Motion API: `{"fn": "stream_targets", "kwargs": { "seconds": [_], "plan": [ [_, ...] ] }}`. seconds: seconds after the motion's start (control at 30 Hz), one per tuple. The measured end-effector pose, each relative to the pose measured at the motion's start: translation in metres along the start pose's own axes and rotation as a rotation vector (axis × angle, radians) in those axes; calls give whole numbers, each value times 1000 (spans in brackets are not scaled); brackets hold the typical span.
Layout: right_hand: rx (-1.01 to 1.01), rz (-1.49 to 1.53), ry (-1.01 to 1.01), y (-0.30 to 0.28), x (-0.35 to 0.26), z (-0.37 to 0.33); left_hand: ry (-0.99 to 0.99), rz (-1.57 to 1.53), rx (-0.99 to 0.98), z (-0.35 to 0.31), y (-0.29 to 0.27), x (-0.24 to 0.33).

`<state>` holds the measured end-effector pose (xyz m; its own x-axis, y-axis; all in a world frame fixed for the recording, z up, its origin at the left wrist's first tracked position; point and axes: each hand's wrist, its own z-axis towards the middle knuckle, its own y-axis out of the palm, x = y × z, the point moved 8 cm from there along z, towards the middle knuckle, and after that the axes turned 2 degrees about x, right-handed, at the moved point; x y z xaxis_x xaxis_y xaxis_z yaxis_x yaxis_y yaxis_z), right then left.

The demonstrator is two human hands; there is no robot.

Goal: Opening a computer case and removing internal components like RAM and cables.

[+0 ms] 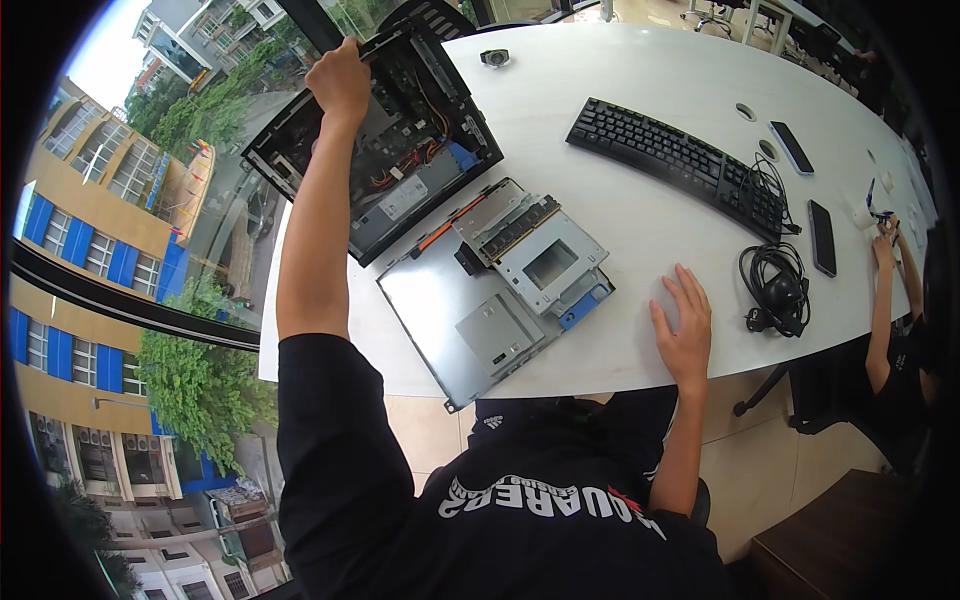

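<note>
in the head view, nearest the camera, a black t-shirt [540,490] with white lettering across the chest. beyond it, at the end of an outstretched arm, the left hand [340,82], curled tight round the upper rim of an opened black computer case [472,115] with wires and a silver power supply [405,198] inside; all of this at the left side of a white table [640,230], by the window. cannot tell flat from tipped up. just beside the case, a silver metal panel [430,310] reaching the near table edge, and on top of it a drive bracket [525,272] with a square opening and a blue latch. to the right of these, the right hand [687,335], empty, palm down at the tabletop with fingers loosely spread. farther off, a slanted black keyboard [680,165], a watch [494,58], two dark phones [822,238] and a bundle of coiled black cable [788,292]. at the far right, another person's hands [887,235], around something too small to name.
</note>
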<state>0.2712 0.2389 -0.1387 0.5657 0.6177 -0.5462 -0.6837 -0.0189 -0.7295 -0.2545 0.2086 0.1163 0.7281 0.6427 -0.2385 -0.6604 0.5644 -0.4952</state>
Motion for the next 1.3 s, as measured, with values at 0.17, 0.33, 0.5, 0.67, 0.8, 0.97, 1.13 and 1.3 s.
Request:
{"fn": "stream_targets", "kwargs": {
  "seconds": [0.17,0.33,0.5,0.67,0.8,0.97,1.13,1.3],
  "plan": [
    [0,6,-2,0,0,0,1,21,0,-1,-6,6],
    [-10,2,-6,1,-1,-1,13,26,9,1,-12,6],
    [-5,-1,-8,1,0,-2,32,13,21,0,-17,11],
    [-1,-4,-14,1,-1,-2,43,39,8,1,-18,13],
    [-2,6,-15,0,-2,-2,57,56,-3,3,-16,11],
    [0,6,-16,0,-1,-2,75,56,-7,5,-13,12],
    [1,10,-22,0,-2,-2,79,50,-33,6,-15,13],
    [-2,14,-14,1,-1,-2,67,40,-105,5,-14,17]
  ]
}}
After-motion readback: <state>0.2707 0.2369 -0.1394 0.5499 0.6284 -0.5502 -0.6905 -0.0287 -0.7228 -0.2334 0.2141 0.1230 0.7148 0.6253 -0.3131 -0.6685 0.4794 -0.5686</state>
